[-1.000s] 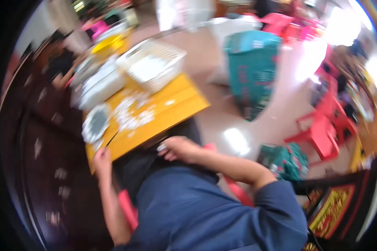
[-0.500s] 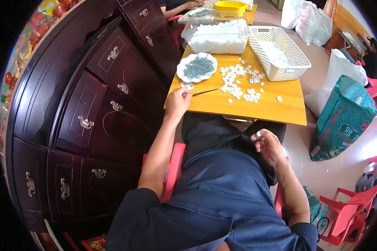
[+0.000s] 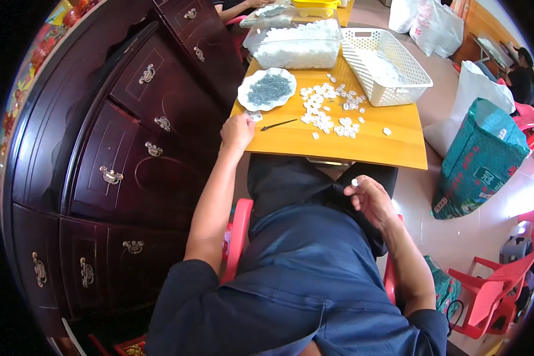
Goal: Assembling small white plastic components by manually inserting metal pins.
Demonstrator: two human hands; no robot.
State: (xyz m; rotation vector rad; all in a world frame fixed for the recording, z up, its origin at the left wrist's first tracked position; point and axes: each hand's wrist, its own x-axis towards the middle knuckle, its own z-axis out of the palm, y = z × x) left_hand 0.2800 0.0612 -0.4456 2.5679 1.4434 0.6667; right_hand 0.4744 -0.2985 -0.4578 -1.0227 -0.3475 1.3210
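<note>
My left hand (image 3: 238, 132) rests at the table's left front edge, fingers curled; whatever they hold, if anything, is hidden. Just beyond it lies a small whitish flat piece (image 3: 255, 116). A thin dark pointed tool (image 3: 279, 124) lies on the table to its right, apart from the fingers. Over my lap, my right hand (image 3: 372, 202) pinches a small white plastic piece (image 3: 355, 183) between thumb and finger. Many small white plastic pieces (image 3: 317, 119) are spread over the tabletop. A scalloped white plate (image 3: 244, 101) holds a heap of small dark grey parts (image 3: 270, 89).
Behind the plate stands a clear tub (image 3: 252, 50) full of white pieces. A white perforated basket (image 3: 418, 92) sits at the table's right. A green bag (image 3: 480, 160) stands on the floor to the right, near a red chair (image 3: 486, 296). Dark drawers (image 3: 118, 136) line the left side.
My left hand has drawn slightly left, leaving a gap between it and the dark tool. My right hand still holds the white piece. The whole view has shifted a little.
</note>
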